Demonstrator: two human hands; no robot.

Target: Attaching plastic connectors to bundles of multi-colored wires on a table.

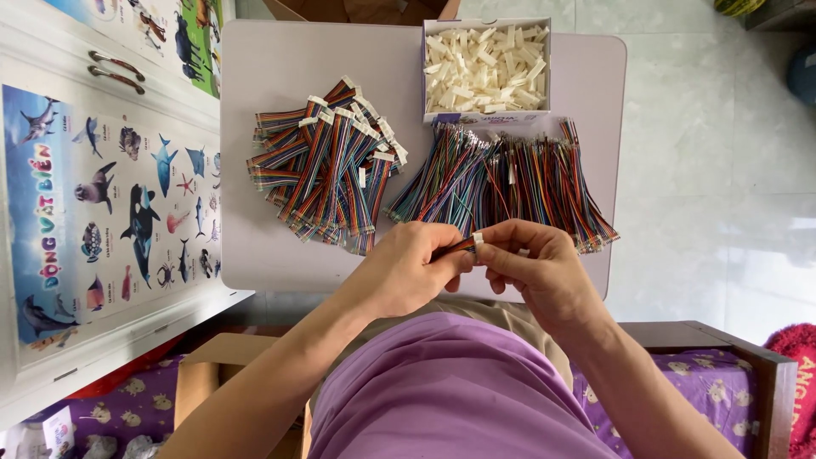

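Observation:
My left hand (414, 270) and my right hand (537, 272) meet above the near edge of a small pale table (263, 246). Between their fingertips they pinch a short multicoloured ribbon wire (460, 246) and a small white plastic connector (478, 240) at its end. Just beyond the hands lies a loose heap of coloured wires (510, 183). To its left is a pile of coloured wire bundles with white connectors fitted (327, 166). An open white box of white connectors (486, 70) stands at the table's far edge.
A white door with an animal poster (110, 212) stands at the left. A cardboard box (200, 378) sits low left near my purple clothing. A wooden frame with purple patterned fabric (739, 374) is at the lower right, and pale floor tiles (722, 170) at the right.

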